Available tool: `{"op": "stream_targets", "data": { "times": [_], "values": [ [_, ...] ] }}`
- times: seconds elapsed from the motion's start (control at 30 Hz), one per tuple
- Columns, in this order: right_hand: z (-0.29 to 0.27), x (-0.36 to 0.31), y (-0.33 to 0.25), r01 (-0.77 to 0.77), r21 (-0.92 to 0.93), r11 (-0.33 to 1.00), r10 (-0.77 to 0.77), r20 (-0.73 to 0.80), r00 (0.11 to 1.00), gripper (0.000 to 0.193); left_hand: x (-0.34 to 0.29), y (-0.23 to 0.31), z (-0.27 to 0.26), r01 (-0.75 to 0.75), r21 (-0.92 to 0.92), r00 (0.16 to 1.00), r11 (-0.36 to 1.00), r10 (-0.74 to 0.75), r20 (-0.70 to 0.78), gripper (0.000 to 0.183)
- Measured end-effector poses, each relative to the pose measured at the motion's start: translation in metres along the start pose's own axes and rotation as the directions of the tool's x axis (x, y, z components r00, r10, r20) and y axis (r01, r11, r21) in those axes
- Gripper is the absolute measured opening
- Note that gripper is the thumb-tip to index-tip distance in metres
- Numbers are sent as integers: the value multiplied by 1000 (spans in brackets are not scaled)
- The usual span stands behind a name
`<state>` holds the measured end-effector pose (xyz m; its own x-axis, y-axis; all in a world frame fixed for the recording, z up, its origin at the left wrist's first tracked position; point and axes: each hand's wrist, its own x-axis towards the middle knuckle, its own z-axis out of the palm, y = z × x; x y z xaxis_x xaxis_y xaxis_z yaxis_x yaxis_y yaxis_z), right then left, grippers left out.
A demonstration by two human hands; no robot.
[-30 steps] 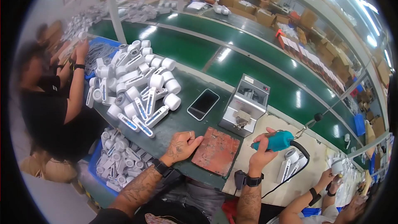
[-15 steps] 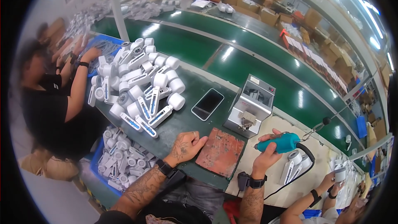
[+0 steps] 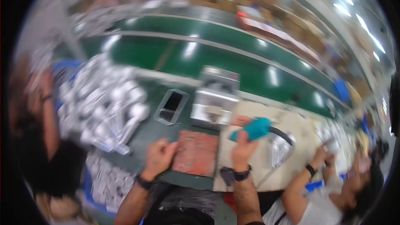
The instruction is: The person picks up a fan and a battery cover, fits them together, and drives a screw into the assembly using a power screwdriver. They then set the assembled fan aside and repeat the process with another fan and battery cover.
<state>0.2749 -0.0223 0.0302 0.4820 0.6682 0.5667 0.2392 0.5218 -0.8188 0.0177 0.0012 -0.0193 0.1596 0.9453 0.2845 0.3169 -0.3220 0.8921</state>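
Note:
Motion smears the whole view. My right hand (image 3: 243, 148) is wrapped round a teal electric screwdriver (image 3: 255, 129), which lies level with its narrow end pointing left, above a beige mat. A dark cable curves off its right end. My left hand (image 3: 159, 157), loosely closed, is at the left edge of a worn reddish square plate (image 3: 196, 153); no object shows in it. Behind the plate stands a silver box-shaped machine (image 3: 216, 98). A phone (image 3: 171, 106) lies left of that machine. White round-headed handheld parts (image 3: 281, 151) lie right of the screwdriver.
A large heap of white parts (image 3: 104, 104) covers the table's left side. Below it, a blue bin (image 3: 88, 187) holds more. A co-worker (image 3: 46, 154) is at the left, another (image 3: 310, 196) at the right. A green conveyor (image 3: 233, 64) runs behind the table.
The view has swung right, so the table and its contents sit further left and blur. My right hand still grips the screwdriver; my left hand stays by the reddish plate.

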Motion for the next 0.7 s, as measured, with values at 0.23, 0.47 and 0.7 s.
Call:
{"op": "stream_targets", "data": {
  "times": [0.23,0.47,0.7],
  "values": [
    [2,1,7,-19,-26,999,21,108,994,40,-12,0,-16,141,82,990,987,-143,18,36],
    [-9,0,8,-91,114,989,85,56,995,48,-7,4,-9,65,1,981,998,-64,183,36],
    [27,-10,13,-125,109,986,123,32,992,52,-11,-14,-26,1,21,1000,1000,-1,-24,37]
  ]
}}
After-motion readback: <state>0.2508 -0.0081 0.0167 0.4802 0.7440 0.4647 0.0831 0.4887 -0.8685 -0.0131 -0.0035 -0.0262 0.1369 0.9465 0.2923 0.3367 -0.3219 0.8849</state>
